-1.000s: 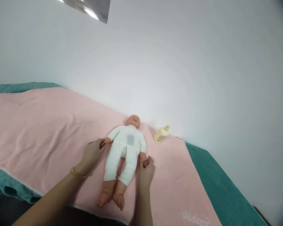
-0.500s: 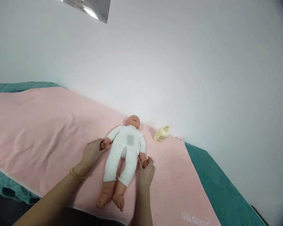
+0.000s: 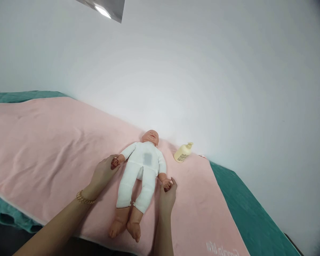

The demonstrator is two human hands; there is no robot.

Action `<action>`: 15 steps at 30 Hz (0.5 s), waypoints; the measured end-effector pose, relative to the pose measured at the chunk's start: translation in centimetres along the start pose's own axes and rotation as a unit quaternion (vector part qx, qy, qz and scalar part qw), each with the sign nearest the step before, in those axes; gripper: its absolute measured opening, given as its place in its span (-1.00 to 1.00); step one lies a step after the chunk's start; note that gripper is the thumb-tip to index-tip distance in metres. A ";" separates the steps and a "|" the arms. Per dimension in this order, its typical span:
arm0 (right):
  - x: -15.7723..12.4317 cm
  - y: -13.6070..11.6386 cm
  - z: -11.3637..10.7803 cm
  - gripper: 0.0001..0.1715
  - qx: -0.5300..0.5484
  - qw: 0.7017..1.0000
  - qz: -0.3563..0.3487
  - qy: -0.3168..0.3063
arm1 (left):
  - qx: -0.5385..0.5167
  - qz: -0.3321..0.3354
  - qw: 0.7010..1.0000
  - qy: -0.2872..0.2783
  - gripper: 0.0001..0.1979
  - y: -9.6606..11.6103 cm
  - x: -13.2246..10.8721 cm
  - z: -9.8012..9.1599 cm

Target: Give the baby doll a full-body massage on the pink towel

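A baby doll [image 3: 142,169] with a white cloth body lies on its back on a pink towel [image 3: 56,142], its head toward the wall and its bare feet toward me. My left hand [image 3: 104,174], with a gold bracelet at the wrist, is closed around the doll's hand on the left side. On the other side my right hand [image 3: 168,197] grips the doll's other hand between thumb and fingers. Both doll arms are spread outward from its body. Parts of my fingers are hidden behind the doll's hands.
A pale yellow pump bottle [image 3: 182,153] stands on the towel to the right of the doll, close to the white wall [image 3: 202,71]. Green quilted cover [image 3: 250,206] shows beyond the towel's edges. A shiny metallic panel [image 3: 106,9] juts in at the top.
My hands have moved slightly apart, drawing the doll's hands a little further outward. The doll's body and the bottle stay in place, apart from a small camera shift.
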State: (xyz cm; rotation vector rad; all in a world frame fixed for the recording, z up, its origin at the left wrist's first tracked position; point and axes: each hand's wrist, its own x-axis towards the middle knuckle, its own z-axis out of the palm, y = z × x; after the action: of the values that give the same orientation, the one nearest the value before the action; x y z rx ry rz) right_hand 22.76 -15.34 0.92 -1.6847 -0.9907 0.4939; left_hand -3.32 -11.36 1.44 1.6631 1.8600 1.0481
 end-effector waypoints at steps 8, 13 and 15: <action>-0.2 0.2 0.3 -0.33 0.044 0.998 -0.033 0.027 | -0.054 -0.054 0.997 0.030 -0.61 -0.1 -0.1 -0.1; -0.4 -0.2 0.0 -0.32 0.048 0.998 -0.022 0.035 | -0.080 -0.068 0.994 0.027 -0.62 -0.2 -0.1 -0.1; -0.4 -0.2 0.0 -0.32 0.052 0.998 -0.021 0.033 | -0.093 -0.072 0.993 0.025 -0.63 -0.3 -0.1 -0.1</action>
State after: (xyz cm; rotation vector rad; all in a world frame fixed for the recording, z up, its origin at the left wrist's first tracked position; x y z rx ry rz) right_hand 22.44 -15.65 1.02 -1.5741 -0.9347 0.4509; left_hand -3.58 -11.53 1.30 1.3876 1.8221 1.1711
